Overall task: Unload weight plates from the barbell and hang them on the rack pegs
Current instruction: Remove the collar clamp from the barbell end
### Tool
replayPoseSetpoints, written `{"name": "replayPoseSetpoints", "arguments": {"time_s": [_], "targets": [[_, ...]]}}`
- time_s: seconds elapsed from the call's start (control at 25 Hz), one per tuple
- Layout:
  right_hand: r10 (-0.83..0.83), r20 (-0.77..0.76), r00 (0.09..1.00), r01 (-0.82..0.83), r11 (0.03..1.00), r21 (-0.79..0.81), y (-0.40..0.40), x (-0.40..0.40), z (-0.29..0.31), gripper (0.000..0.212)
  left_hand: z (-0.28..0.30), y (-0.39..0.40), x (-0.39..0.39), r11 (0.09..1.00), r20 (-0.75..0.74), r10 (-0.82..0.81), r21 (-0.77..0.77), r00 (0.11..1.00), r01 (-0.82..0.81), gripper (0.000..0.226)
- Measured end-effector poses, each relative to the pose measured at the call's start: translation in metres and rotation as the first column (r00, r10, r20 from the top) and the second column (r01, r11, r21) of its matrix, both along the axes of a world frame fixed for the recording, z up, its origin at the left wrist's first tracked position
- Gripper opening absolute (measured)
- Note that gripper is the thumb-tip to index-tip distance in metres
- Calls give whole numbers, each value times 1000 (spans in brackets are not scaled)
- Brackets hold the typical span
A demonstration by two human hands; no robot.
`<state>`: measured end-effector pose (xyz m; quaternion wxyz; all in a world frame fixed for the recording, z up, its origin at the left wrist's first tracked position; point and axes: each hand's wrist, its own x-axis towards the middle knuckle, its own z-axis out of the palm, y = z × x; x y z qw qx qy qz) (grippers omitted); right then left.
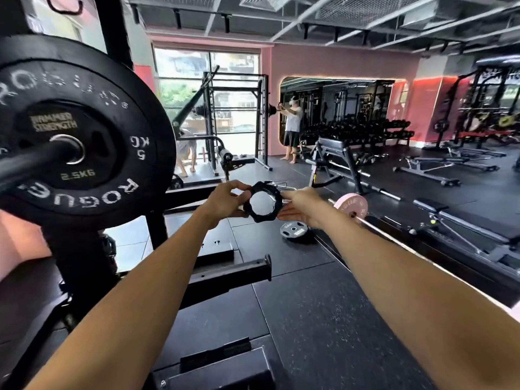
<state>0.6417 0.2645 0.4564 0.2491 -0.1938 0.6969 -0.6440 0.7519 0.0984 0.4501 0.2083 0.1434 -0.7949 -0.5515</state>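
Note:
Both my arms reach forward over the gym floor. My left hand (225, 202) and my right hand (302, 205) hold a black ring-shaped barbell collar (263, 204) between them, left fingers on its left rim, right fingers on its right rim. At the left, close to me, black plates (92, 130) sit on a barbell sleeve (63, 149): a large Rogue plate with smaller 5 kg and 2.5 kg plates in front. The black rack upright (114, 26) rises behind them.
A grey plate (294, 229) lies flat on the floor beyond my hands. A pink plate (351, 206) sits on a second bar at the right. Benches, a dumbbell rack and another rack stand further back. A person stands by the mirror (292, 128).

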Motion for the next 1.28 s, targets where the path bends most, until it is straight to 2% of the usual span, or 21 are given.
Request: {"name": "replayPoseSetpoints", "arguments": {"time_s": [0.16,0.32,0.44,0.6,0.84,1.04,1.28], "targets": [[-20,41,999,19,999,34,-42,-56,-46,16,-45,-40,-60,999,43,7,34,999,-9,12],[-66,120,991,53,993,106,-99,-115,-99,17,-99,-92,-123,998,189,41,36,981,-49,12],[-99,169,981,73,985,154,-137,-151,-138,28,-133,-126,-160,997,273,73,6,959,-77,20],[-149,229,962,90,965,248,-186,-198,-198,37,-189,-171,-207,998,365,64,-9,929,-65,11],[-187,359,914,42,926,375,-227,-232,-289,23,-293,-209,-238,995,492,42,54,870,-79,8],[-219,419,881,37,915,401,-247,-247,-347,43,-354,-227,-251,991,541,83,47,837,-129,10],[-270,413,870,83,905,417,-265,-259,-383,42,-384,-235,-263,983,550,112,58,827,-172,19]]}}
